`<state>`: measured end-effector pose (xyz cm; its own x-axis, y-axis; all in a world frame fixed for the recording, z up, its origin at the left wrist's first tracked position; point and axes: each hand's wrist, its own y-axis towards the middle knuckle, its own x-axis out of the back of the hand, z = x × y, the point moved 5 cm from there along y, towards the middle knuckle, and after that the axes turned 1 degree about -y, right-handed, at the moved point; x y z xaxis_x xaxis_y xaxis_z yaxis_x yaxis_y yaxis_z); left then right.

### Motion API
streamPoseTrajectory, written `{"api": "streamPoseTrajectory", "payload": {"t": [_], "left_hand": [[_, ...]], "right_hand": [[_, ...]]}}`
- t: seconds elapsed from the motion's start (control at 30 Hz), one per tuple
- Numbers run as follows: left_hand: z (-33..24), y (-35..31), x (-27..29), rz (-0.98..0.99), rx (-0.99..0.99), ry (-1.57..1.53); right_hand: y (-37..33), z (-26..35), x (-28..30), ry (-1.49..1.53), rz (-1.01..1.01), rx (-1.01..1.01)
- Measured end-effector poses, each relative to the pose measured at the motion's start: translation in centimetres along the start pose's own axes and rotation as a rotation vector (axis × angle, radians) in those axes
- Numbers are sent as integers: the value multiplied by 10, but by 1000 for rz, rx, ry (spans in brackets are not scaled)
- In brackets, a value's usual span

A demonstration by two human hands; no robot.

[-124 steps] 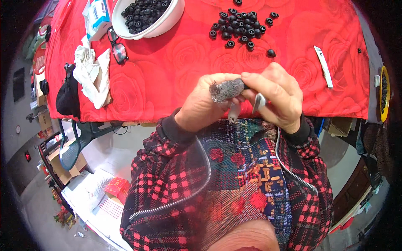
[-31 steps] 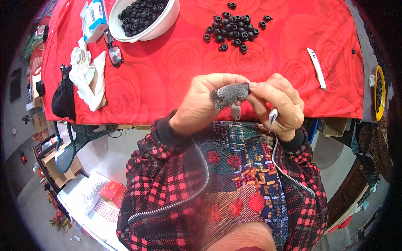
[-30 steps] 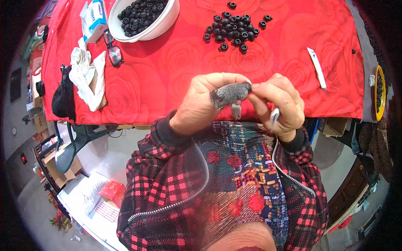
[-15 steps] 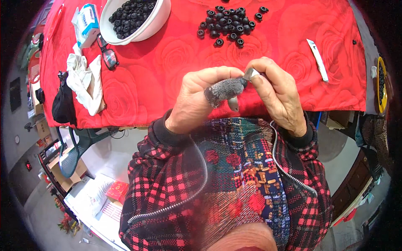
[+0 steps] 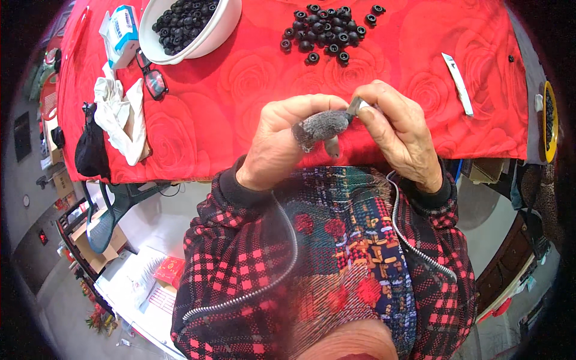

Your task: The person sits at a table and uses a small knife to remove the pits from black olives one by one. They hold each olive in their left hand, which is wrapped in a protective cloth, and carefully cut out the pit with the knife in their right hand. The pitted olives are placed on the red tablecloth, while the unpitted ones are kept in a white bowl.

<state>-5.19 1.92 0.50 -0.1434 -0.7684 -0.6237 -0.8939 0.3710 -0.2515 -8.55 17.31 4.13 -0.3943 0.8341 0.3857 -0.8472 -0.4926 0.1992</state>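
Above the near edge of the red cloth, my left hand (image 5: 277, 133) is closed, with grey knitted finger covers (image 5: 321, 129) on its fingers. At its fingertips a small black piece (image 5: 350, 117) is pinched, mostly hidden. My right hand (image 5: 401, 131) grips a short flat metal blade (image 5: 354, 105) between thumb and forefinger, a bit of white showing beside it. The blade meets the black piece, or lies right against it. Farther off on the cloth is a loose pile of small round black parts (image 5: 324, 33), each with a ring-shaped opening.
A white bowl (image 5: 207, 45) full of similar black parts stands far left. Near it lie glasses (image 5: 155, 84), a blue-and-white packet (image 5: 123, 37), white gloves (image 5: 129, 120) and a black cloth item (image 5: 91, 147). At right are a white paper strip (image 5: 459, 84) and a yellow-rimmed container (image 5: 550, 123).
The blade in my right hand has tilted, showing more of its flat face. Both hands stay in nearly the same place; the whole view has shifted slightly.
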Motion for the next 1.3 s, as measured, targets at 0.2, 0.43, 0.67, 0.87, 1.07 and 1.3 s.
{"api": "streamPoseTrajectory", "payload": {"t": [0.2,0.43,0.67,0.87,1.07,1.3], "left_hand": [[1,-1,-1,-8,22,-30],[2,10,16,-141,-25,-69],[-3,8,19,-138,-100,70],[-4,8,10,-82,-31,-12],[-1,7,14,-47,-31,-32],[-3,6,13,-59,-36,0]], "right_hand": [[2,-5,-1,37,10,15],[1,-10,-6,102,139,52],[-3,-1,4,-47,38,23],[9,-13,-5,56,-70,-62],[12,-10,-7,68,-31,-88],[13,-11,-7,39,-6,-33]]}}
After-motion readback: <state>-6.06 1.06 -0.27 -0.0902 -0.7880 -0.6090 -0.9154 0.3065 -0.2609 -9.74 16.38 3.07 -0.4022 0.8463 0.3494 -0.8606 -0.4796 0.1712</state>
